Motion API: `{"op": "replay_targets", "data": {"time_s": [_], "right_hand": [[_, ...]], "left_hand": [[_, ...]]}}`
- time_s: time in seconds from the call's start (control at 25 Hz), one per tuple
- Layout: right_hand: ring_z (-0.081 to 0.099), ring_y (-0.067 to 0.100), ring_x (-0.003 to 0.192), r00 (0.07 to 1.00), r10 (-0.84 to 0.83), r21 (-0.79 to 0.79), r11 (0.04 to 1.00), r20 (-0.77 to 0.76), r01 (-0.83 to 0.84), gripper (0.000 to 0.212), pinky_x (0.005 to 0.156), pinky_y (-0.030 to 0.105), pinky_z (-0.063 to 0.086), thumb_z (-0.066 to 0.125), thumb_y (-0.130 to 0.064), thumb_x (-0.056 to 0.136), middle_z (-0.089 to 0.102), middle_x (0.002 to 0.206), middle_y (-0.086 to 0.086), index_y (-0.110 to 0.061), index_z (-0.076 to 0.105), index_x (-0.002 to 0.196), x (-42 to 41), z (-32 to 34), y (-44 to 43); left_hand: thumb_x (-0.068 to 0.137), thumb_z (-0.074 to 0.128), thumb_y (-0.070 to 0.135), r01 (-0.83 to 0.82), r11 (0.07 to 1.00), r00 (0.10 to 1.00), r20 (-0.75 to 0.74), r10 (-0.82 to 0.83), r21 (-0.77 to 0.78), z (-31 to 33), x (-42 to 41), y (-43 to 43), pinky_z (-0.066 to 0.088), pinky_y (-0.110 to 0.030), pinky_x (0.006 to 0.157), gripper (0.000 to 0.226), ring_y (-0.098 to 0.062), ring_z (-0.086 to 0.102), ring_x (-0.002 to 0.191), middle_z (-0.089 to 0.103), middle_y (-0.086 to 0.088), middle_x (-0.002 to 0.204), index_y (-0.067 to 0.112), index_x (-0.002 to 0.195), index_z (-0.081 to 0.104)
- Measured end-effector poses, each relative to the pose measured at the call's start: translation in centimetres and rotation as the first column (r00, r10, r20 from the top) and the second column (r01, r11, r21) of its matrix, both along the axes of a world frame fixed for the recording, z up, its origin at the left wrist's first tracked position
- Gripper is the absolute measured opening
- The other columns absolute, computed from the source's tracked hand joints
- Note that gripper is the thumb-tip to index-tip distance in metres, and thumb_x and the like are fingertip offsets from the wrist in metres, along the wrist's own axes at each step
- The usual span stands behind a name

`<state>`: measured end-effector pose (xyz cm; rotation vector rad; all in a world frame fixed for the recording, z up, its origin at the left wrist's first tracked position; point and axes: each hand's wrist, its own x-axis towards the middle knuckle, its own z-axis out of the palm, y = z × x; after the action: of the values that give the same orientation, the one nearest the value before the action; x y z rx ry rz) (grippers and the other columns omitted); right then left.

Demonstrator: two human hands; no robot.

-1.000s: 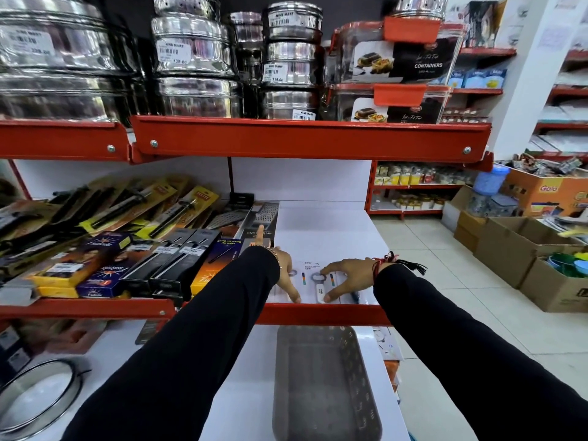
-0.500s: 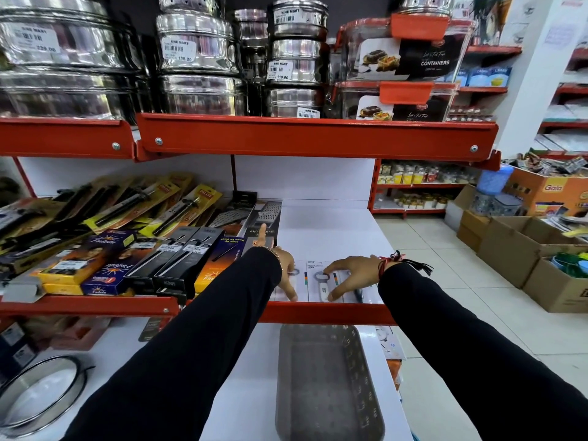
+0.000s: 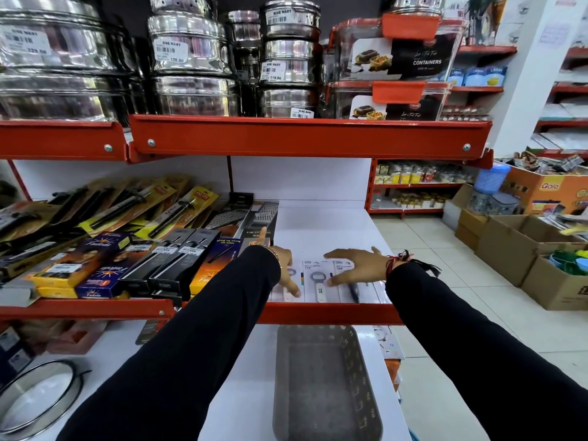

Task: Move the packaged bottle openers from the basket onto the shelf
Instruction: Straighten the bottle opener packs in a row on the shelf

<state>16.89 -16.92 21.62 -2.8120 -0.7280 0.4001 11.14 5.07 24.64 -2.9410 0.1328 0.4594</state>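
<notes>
Three packaged bottle openers (image 3: 318,283) on white cards lie side by side at the front of the white shelf (image 3: 321,230). My left hand (image 3: 284,265) rests fingers spread on the leftmost card. My right hand (image 3: 356,265) is open, fingers spread over the rightmost card, thumb touching the middle one. The grey perforated basket (image 3: 321,342) stands below on the lower shelf, with nothing visible inside it. Another carded item (image 3: 386,342) lies just right of the basket.
Graters (image 3: 261,218) and boxed lighters (image 3: 191,259) fill the shelf to the left. Steel tins (image 3: 191,55) and plastic containers (image 3: 397,62) stand on the red-edged shelf above. Cardboard boxes (image 3: 521,246) sit on the tiled aisle floor at right. A steel ring (image 3: 38,396) lies lower left.
My right hand has opened wider and lifted its fingers over the rightmost card. My left hand stays pressed on the left card. The view has shifted slightly.
</notes>
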Motion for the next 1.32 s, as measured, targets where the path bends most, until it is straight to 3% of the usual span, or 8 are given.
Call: {"op": "replay_targets", "data": {"time_s": [0.12,0.2,0.32,0.44,0.6,0.76,0.92,1.32], "right_hand": [[0.025,0.019,0.148,0.997,-0.059,0.023,0.998,0.038,0.059,0.075,0.116,0.060,-0.006,0.059,-0.064,0.082,0.030,0.159,-0.014,-0.047,0.026,0.148,0.7,0.8,-2.9],[0.029,0.021,0.147,0.991,-0.128,-0.036,0.991,0.033,0.129,0.073,0.116,0.059,-0.003,0.060,-0.056,0.084,0.031,0.159,-0.010,-0.046,0.028,0.148,1.2,1.0,-5.3],[0.034,0.023,0.143,0.981,-0.194,-0.092,0.977,-0.024,0.191,0.070,0.109,0.040,0.017,0.066,-0.043,0.082,0.035,0.158,-0.003,-0.040,0.037,0.146,1.4,0.4,-8.6],[0.035,0.024,0.142,0.972,-0.211,-0.076,0.976,-0.102,0.204,0.071,0.096,0.031,0.022,0.071,-0.043,0.079,0.037,0.157,0.000,-0.035,0.043,0.144,1.3,-0.8,-10.6],[0.036,0.025,0.141,0.972,-0.204,-0.022,0.979,-0.114,0.203,0.067,0.103,0.033,0.026,0.069,-0.048,0.081,0.038,0.156,0.001,-0.038,0.044,0.143,1.3,-1.6,-11.1],[0.034,0.024,0.143,0.979,-0.198,-0.083,0.978,-0.050,0.193,0.069,0.113,0.049,0.018,0.063,-0.062,0.079,0.038,0.157,-0.004,-0.046,0.041,0.143,1.5,-1.9,-10.9],[0.031,0.022,0.144,0.981,-0.175,-0.058,0.984,-0.084,0.171,0.069,0.115,0.044,0.018,0.064,-0.060,0.081,0.035,0.158,-0.006,-0.045,0.040,0.144,1.5,-2.0,-10.5],[0.028,0.023,0.146,0.982,-0.171,-0.090,0.982,-0.074,0.164,0.071,0.116,0.049,0.012,0.061,-0.063,0.081,0.032,0.160,-0.007,-0.046,0.036,0.146,1.2,-2.2,-9.9]], "left_hand": [[0.074,0.053,0.081,0.039,0.992,0.998,0.048,-0.033,-0.124,0.1,1.0,-1.2,-0.013,-0.059,0.122,0.095,-0.024,0.037,0.147,0.050,0.000,0.152,0.027,0.150,0.036],[0.075,0.049,0.082,0.106,0.976,0.993,0.073,-0.094,-0.188,-0.1,1.5,-2.8,-0.024,-0.060,0.117,0.093,-0.020,0.032,0.150,0.047,0.002,0.154,0.034,0.152,0.031],[0.075,0.049,0.082,0.194,0.962,0.981,0.060,-0.185,-0.191,-1.3,2.4,-5.9,-0.031,-0.061,0.112,0.089,-0.017,0.020,0.155,0.042,0.002,0.158,0.040,0.152,0.031],[0.075,0.051,0.082,0.243,0.959,0.970,0.023,-0.242,-0.145,-2.5,3.0,-8.3,-0.031,-0.065,0.110,0.090,-0.020,0.019,0.155,0.038,0.004,0.161,0.040,0.153,0.032],[0.074,0.054,0.081,0.221,0.965,0.975,0.002,-0.223,-0.140,-3.2,3.5,-8.9,-0.033,-0.065,0.107,0.086,-0.021,0.024,0.153,0.038,0.007,0.160,0.043,0.149,0.037],[0.073,0.053,0.083,0.221,0.966,0.975,0.015,-0.221,-0.135,-3.2,3.7,-8.9,-0.033,-0.065,0.105,0.086,-0.021,0.028,0.152,0.044,0.006,0.157,0.043,0.148,0.040],[0.071,0.052,0.085,0.211,0.970,0.977,0.036,-0.208,-0.123,-3.4,3.7,-8.7,-0.035,-0.064,0.103,0.086,-0.021,0.030,0.150,0.047,0.006,0.155,0.043,0.146,0.041],[0.070,0.050,0.086,0.185,0.975,0.983,0.030,-0.183,-0.119,-3.9,3.5,-8.2,-0.034,-0.068,0.103,0.089,-0.022,0.031,0.150,0.046,0.007,0.155,0.042,0.147,0.040]]}}
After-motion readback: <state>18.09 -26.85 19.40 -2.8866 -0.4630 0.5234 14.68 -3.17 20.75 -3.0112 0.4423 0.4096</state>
